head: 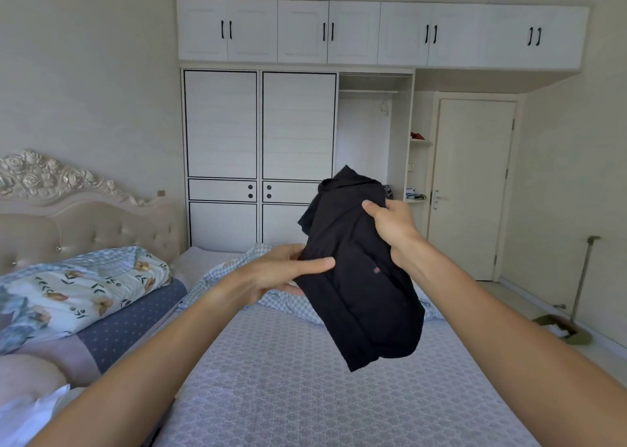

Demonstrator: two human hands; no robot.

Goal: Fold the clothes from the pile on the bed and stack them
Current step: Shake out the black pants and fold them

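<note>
**A:** What do I have in front of me right now?

**B:** I have a black garment (359, 277) held up in the air over the bed (288, 378), already bundled into a narrow, partly folded shape. My right hand (393, 229) grips its upper edge, thumb on the near face and the other fingers curled round behind. My left hand (281, 270) pinches the left edge lower down, thumb laid flat across the front, fingers underneath.

**A:** Which way does it run?

**B:** Its long axis tilts from upper left, near the wardrobe (261, 158) behind it, down toward the lower right. The free bottom end hangs below both hands, clear of the mattress. So the cloth lies to the right of my left fingers and below and left of my right ones.

**A:** Which hand is better placed for the next fold?

**B:** I judge the left, since it sits nearer the middle of the length and could bring the hanging end up. The right one serves as the anchor at the top.

**A:** And the rest of the pile?

**B:** A blue checked garment (237, 270) lies crumpled on the bed just beyond my hands, unfolded. I see no finished stack. A floral quilt (84, 290) sits well off to the left.
</note>
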